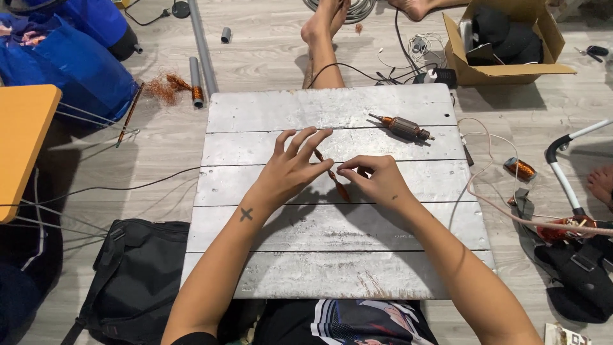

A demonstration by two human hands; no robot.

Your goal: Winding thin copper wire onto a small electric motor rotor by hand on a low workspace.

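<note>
A thin bundle of copper wire [336,181] lies slantwise on the grey slatted board [332,275], stretched between my two hands. My left hand [290,167] has its fingers spread, with thumb and a fingertip pinching the wire's upper end. My right hand [377,179] is curled, pinching the wire near its middle. A motor armature [402,128] with copper windings and a steel shaft rests on the board beyond my right hand, apart from both hands.
Another person's bare feet [322,25] rest past the board's far edge. A cardboard box [504,38] sits at the back right, a black bag [137,275] at the near left, an orange table [22,140] at the left. Cables, grey pipes [203,45] and copper coils [520,169] litter the floor.
</note>
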